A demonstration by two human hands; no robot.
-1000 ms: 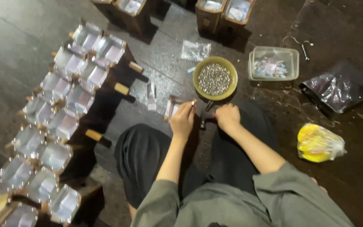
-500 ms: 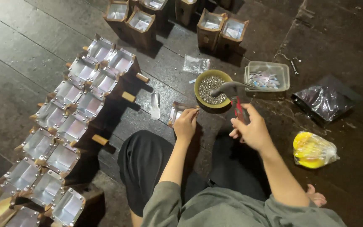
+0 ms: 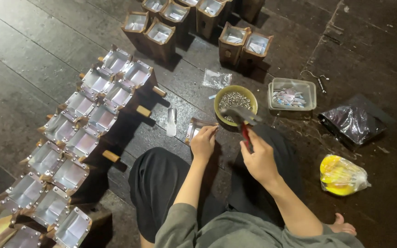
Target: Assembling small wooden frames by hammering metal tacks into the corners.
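Sitting on a dark plank floor (image 3: 33, 41), a person in black trousers and a grey-green top works over the lap. Left hand (image 3: 203, 143) is closed in a pinch on the edge of a small metal-lined wooden box (image 3: 193, 130) that lies on the floor just in front of the knees; fingertips (image 3: 213, 130) touch its near rim. Right hand (image 3: 259, 158) is clenched around the red grip of a hammer (image 3: 242, 120), raised, its grey head hanging above the near rim of the yellow bowl (image 3: 219, 97). Bowl sits just beyond the box and holds a heap of small silvery tacks (image 3: 235, 98). Right of the bowl, close beside it, a clear plastic tray (image 3: 312, 87) holds cut foil pieces. Small clear bag (image 3: 216, 79) lies behind the bowl. Flat silvery strip (image 3: 172, 122) lies on the floor left of the box, apart from it. Long double row of finished foil-lined boxes (image 3: 83, 124) runs diagonally down the left side, some with wooden pegs sticking out. More boxes (image 3: 161, 34) stand in a group at the top. Dark plastic bag (image 3: 351, 123) on the right, yellow item in a clear bag (image 3: 341, 174) nearer the person. Bare foot (image 3: 343, 225) shows at bottom right.
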